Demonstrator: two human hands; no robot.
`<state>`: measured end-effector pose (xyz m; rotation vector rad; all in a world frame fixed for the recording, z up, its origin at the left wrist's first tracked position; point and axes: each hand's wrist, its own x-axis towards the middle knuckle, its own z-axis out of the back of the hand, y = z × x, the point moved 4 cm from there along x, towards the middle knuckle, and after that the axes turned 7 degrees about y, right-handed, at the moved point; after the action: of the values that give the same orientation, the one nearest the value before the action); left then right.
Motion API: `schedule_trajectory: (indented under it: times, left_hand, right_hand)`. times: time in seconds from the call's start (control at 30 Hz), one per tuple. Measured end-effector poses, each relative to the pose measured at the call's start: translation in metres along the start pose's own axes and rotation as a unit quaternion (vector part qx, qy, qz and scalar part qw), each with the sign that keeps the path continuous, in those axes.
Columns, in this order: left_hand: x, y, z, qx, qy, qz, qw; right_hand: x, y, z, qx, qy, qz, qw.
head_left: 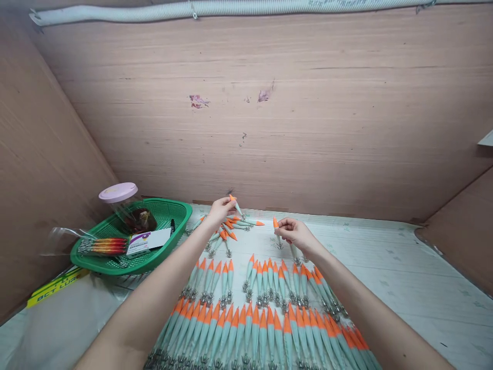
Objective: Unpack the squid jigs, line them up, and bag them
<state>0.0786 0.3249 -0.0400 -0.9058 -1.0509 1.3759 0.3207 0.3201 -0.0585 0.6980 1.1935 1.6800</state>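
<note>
My left hand (223, 209) pinches a squid jig (236, 204) by its orange end, above a loose pile of similar jigs (231, 226) near the back wall. To the right, my right hand (291, 231) grips another squid jig (276, 229), its orange tip up and its metal hook crown down. Below both hands lie rows of jigs (267, 329) with pale green bodies, orange tips pointing away from me and hooks toward me. A shorter row (269, 275) sits behind the front one. My forearms cover parts of the rows.
A green basket (181, 216) at left holds a pink-lidded jar (119, 193), a small white box (148, 242), a marker and a bag of red-yellow jigs (103, 246). Plastic packaging (65, 318) lies before it. Cardboard walls (269, 128) enclose the back and sides.
</note>
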Motion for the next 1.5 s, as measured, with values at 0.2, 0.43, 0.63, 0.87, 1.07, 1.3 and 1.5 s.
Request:
schedule_trajectory:
  times: [0.2,0.43,0.63,0.87,1.07,1.3,1.5]
  left_hand:
    - [-0.033,-0.021,-0.049,-0.185,0.206,0.010,0.961]
    - [-0.034,-0.004,-0.105,-0.260,0.262,0.064,0.927]
    - [-0.021,0.016,-0.134,-0.200,0.216,0.096,0.951]
    - [-0.015,0.024,-0.159,0.048,0.141,0.080,0.986]
    - [-0.022,0.016,-0.110,0.297,0.058,0.010,0.953]
    - [-0.012,0.023,-0.031,0.482,0.041,-0.001,0.875]
    - [-0.004,0.015,-0.032,0.525,0.114,-0.055,0.842]
  right_hand:
    - [-0.009,0.013,0.001,0.091,0.019,0.011,0.996]
    - [-0.011,-0.006,0.000,0.091,-0.020,-0.042,0.995]
    - [-0.010,-0.023,0.012,-0.017,-0.080,-0.118,0.990]
    - [-0.001,-0.037,0.021,-0.225,-0.140,-0.164,0.950]
    - [0.002,-0.029,0.011,-0.330,-0.107,-0.102,0.932]
    - [0.051,-0.005,-0.039,-0.389,-0.017,0.048,0.920]
    - [0.068,-0.004,-0.059,-0.381,-0.034,0.030,0.923]
